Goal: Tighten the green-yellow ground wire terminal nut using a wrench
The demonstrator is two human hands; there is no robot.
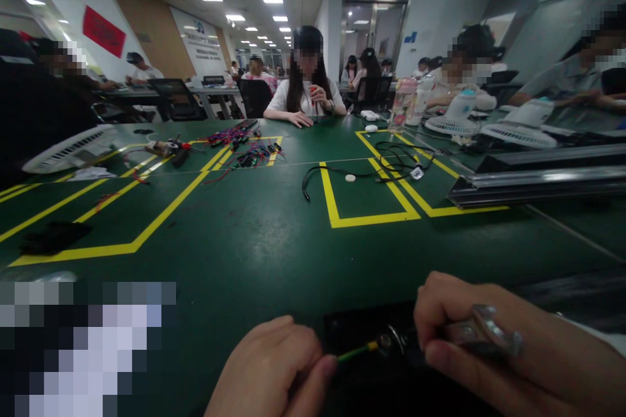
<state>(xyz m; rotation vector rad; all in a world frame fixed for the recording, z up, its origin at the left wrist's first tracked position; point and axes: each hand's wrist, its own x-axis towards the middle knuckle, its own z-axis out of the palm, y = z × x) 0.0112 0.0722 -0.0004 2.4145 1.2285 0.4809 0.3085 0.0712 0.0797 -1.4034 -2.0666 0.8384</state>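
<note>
At the bottom of the head view, my left hand (pixel 278 368) is closed, thumb and fingers pinched on a thin green wire (pixel 353 353). The wire's yellow end (pixel 373 345) points right and reaches a small round metal fitting (pixel 386 341) on a black part (pixel 349 329). My right hand (pixel 479 339) is closed around a shiny, clear or metallic piece with a forked end (pixel 493 331); its exact kind does not show. A curved metal rim lies between the fitting and the right-hand fingers. The dark area under both hands is hard to make out.
Yellow tape outlines (pixel 374 220) mark the green table (pixel 254 273). Black cable (pixel 391 162) and a white disc (pixel 350 178) lie ahead, wire bundles (pixel 239 139) farther left, long metal profiles (pixel 542 175) at right. White fans (pixel 454 118) stand at the back; a person (pixel 307 87) sits opposite.
</note>
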